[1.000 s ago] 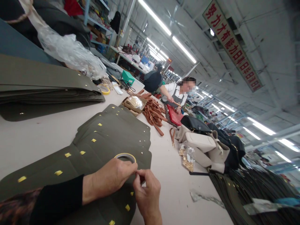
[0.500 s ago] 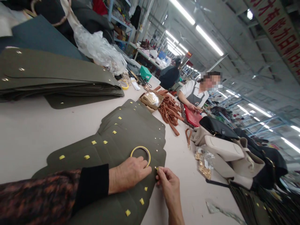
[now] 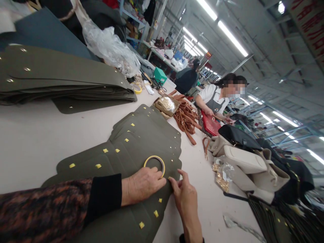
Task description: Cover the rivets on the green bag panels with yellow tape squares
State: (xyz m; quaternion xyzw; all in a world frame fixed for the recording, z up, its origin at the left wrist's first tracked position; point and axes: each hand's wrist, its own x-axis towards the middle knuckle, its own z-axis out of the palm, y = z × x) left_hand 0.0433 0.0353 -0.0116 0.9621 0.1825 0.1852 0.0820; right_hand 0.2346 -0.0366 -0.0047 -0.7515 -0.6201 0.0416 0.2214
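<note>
Olive-green flat panels (image 3: 141, 135) lie overlapping across the table, dotted with small yellow tape pieces (image 3: 141, 225) and a few gold-coloured studs (image 3: 172, 160). My left hand (image 3: 143, 185) rests on the panels, its fingers closed on a roll of yellow tape (image 3: 163, 165) that stands up beyond the knuckles. Just right of it, at the panels' edge, is my right hand (image 3: 186, 194). Its thumb touches the panel while the index finger is raised away from it, so the hand is open; the other fingers are partly hidden.
A thick stack of olive panels (image 3: 76, 81) sits at the left. Ahead are a box of gold-coloured hardware (image 3: 165, 104) and brown straps (image 3: 186, 118). Beige bags (image 3: 245, 160) and bagged gold-coloured fittings (image 3: 222, 182) lie to the right. A co-worker (image 3: 215, 96) handles a red bag (image 3: 210, 123) across the table.
My right thumb and index finger have spread from a pinch at the panel's edge. The left hand keeps the tape roll. The view has shifted slightly, and the co-worker's hands have moved apart.
</note>
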